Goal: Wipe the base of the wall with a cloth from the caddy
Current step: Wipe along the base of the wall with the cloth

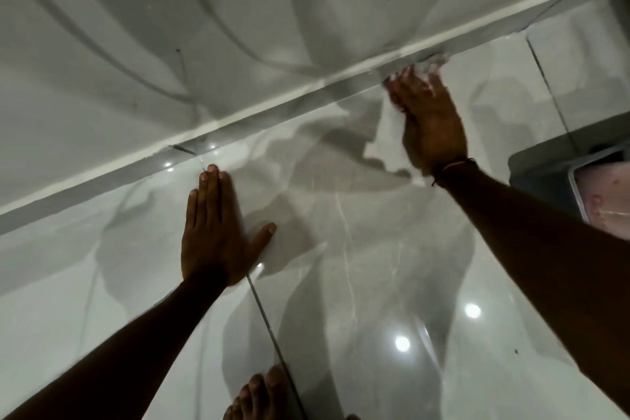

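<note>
My right hand [429, 119] presses a white cloth [430, 62] against the base of the wall [272, 102], a grey skirting strip with a white line along its top, running diagonally from lower left to upper right. Only a crumpled bit of cloth shows past my fingertips; the rest is under the hand. My left hand [214, 232] lies flat on the glossy floor tile, fingers together and thumb spread, a little short of the skirting and well left of the cloth.
A grey caddy [545, 164] with a pale tray inside sits at the right edge. My bare toes [259, 395] show at the bottom. Dark grout lines [272, 334] cross the shiny floor, and a pale curtain-like fabric hangs above the skirting.
</note>
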`<state>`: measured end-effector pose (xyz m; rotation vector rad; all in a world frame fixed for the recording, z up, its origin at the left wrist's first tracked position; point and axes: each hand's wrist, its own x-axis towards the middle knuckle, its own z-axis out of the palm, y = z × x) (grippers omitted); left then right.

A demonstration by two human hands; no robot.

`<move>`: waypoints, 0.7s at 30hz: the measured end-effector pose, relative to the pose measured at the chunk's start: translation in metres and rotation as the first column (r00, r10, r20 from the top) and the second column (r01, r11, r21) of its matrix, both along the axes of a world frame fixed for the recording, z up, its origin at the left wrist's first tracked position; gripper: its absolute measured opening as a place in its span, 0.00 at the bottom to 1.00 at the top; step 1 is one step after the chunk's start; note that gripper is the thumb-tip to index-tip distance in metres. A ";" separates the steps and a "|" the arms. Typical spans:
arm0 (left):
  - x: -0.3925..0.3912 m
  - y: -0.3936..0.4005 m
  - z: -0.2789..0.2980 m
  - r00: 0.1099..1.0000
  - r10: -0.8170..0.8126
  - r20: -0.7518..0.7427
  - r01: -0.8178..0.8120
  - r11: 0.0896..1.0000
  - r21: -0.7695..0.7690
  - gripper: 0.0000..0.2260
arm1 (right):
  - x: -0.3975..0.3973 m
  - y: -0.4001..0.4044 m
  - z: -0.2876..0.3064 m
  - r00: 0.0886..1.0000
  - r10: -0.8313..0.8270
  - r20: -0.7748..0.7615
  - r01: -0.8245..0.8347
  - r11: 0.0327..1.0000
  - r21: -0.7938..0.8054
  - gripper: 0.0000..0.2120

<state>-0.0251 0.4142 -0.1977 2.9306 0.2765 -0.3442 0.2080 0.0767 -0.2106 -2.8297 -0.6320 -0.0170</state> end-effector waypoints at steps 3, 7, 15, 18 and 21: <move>0.001 0.000 0.001 1.000 -0.007 0.002 0.007 1.000 0.006 0.50 | 0.025 -0.043 0.002 0.978 -0.170 0.120 0.161 0.984 0.081 0.23; 0.001 -0.001 -0.001 1.000 -0.005 0.016 0.005 1.000 0.016 0.51 | 0.059 -0.074 0.017 0.930 -0.365 0.042 0.365 0.931 0.007 0.15; 0.004 -0.001 0.000 1.000 -0.014 0.006 0.014 1.000 0.020 0.51 | 0.017 0.000 0.002 0.934 -0.358 0.022 0.354 0.930 0.102 0.25; 0.004 0.000 0.000 1.000 -0.030 0.008 0.030 0.999 0.031 0.51 | -0.042 0.082 -0.009 0.968 -0.247 0.052 0.235 0.956 0.174 0.27; 0.003 -0.001 0.001 0.999 -0.035 -0.003 0.035 0.998 0.046 0.51 | -0.100 0.167 -0.002 0.977 -0.210 -0.044 0.215 0.949 0.232 0.26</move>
